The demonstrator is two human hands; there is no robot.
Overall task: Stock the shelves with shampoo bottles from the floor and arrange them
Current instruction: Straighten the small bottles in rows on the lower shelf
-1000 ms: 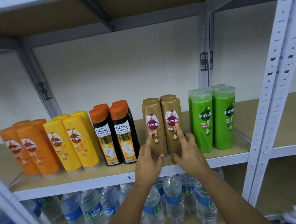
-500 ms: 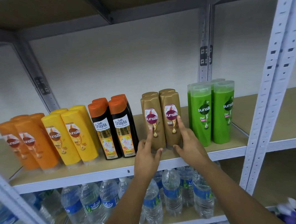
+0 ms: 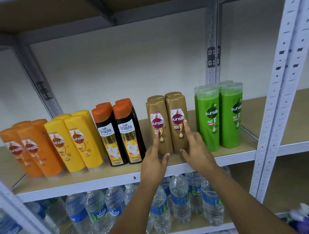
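the two front gold bottles [image 3: 168, 125] on the shelf [image 3: 100, 181] are touched by straight fingers: left hand [image 3: 154, 162] at 7 o'clock, right hand [image 3: 197, 150] at 5 o'clock.

Four orange bottles [image 3: 31, 149], four yellow [image 3: 81, 142], four black [image 3: 119, 133], four gold [image 3: 168, 123], four green [image 3: 218, 114].

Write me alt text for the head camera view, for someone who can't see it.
Two hands, left hand and right hand, press straight fingers against the front pair of gold shampoo bottles on a shelf. Left of these stand black, yellow and orange bottles; green bottles stand to the right. Water bottles fill the shelf below.
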